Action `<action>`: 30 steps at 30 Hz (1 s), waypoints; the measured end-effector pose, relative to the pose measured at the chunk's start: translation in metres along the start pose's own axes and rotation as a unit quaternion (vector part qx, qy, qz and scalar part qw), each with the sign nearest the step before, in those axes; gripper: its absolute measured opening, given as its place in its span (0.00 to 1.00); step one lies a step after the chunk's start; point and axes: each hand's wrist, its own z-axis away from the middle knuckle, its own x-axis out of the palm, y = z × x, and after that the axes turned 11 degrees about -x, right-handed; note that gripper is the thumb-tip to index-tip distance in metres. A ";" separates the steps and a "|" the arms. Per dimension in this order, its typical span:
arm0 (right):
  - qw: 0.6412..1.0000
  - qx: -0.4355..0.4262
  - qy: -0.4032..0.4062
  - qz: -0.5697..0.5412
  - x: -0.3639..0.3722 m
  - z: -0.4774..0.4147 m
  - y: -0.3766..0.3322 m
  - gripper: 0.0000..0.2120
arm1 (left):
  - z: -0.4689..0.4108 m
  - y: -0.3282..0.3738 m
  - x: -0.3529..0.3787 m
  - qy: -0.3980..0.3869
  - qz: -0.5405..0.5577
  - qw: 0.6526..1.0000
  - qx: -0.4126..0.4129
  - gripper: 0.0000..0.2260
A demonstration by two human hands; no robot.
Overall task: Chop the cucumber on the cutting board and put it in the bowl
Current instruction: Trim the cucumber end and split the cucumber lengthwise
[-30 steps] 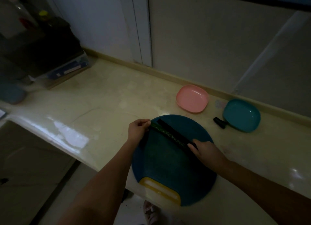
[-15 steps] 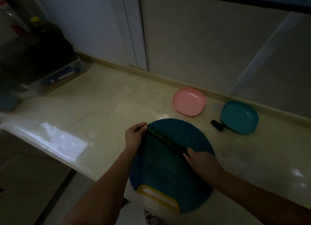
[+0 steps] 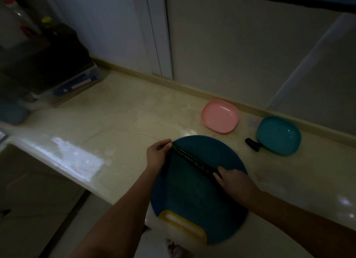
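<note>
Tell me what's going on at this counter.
A person holds a whole cucumber across the round blue cutting board on the counter. The left hand pinches its far end and the right hand grips its near end. No cut shows yet. The teal bowl and a pink dish sit behind the board with nothing in them, a small black object beside the bowl.

2 hands (L [image 3: 157, 155], R [image 3: 236, 182]), 1 cucumber [image 3: 192, 158], 1 cutting board [image 3: 192, 200], 2 bowls (pink [image 3: 219, 116], teal [image 3: 278, 135]).
</note>
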 end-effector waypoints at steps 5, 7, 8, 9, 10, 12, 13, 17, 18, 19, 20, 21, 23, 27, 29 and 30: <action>1.000 -0.002 0.001 0.022 -0.002 0.000 -0.003 0.16 | -0.001 -0.001 0.000 0.001 0.006 1.000 -0.003 0.08; 0.999 0.002 0.009 0.035 -0.002 0.002 -0.005 0.17 | -0.002 -0.002 0.000 0.003 0.009 1.000 -0.006 0.08; 0.999 0.005 0.014 0.039 -0.001 0.003 -0.007 0.17 | -0.002 -0.003 0.000 0.005 0.010 1.000 -0.007 0.08; 0.999 0.008 0.018 0.043 0.000 0.003 -0.008 0.17 | -0.002 -0.002 0.000 0.004 0.011 1.000 -0.008 0.08; 0.999 0.011 0.019 0.044 0.001 0.004 -0.009 0.16 | -0.002 -0.002 0.000 0.003 0.012 1.000 -0.009 0.08; 0.999 0.016 0.016 0.041 0.002 0.005 -0.010 0.16 | -0.002 -0.001 0.000 -0.001 0.013 1.000 -0.012 0.08; 0.999 0.018 0.015 0.042 0.002 0.005 -0.010 0.16 | -0.002 -0.001 0.000 -0.002 0.015 1.000 -0.014 0.08; 0.999 0.020 0.024 0.043 0.007 0.007 -0.009 0.16 | -0.003 -0.002 0.001 0.004 0.030 0.999 -0.033 0.07; 0.999 0.023 0.025 0.042 0.008 0.007 -0.009 0.15 | -0.003 -0.002 0.001 0.006 0.033 0.999 -0.036 0.07; 0.999 0.026 0.025 0.040 0.009 0.008 -0.010 0.15 | -0.003 -0.001 0.001 0.007 0.034 0.999 -0.037 0.06; 0.999 0.029 0.027 0.036 0.011 0.008 -0.011 0.15 | -0.003 -0.001 0.001 0.008 0.034 0.999 -0.038 0.06; 0.998 0.033 0.030 0.033 0.012 0.008 -0.012 0.15 | -0.003 -0.001 0.001 0.008 0.033 0.999 -0.038 0.06; 0.998 0.041 0.037 0.027 0.013 0.009 -0.013 0.15 | -0.003 -0.002 0.000 0.008 0.029 0.999 -0.035 0.05; 0.998 0.041 0.045 0.032 0.011 0.009 -0.014 0.15 | -0.002 -0.003 0.000 0.010 0.018 1.000 -0.018 0.03; 0.998 0.042 0.040 0.034 0.009 0.008 -0.014 0.15 | -0.002 -0.003 0.000 0.009 0.013 1.000 -0.015 0.03; 0.998 0.042 0.038 0.035 0.009 0.007 -0.014 0.15 | -0.003 -0.004 -0.001 0.008 0.011 1.000 -0.013 0.03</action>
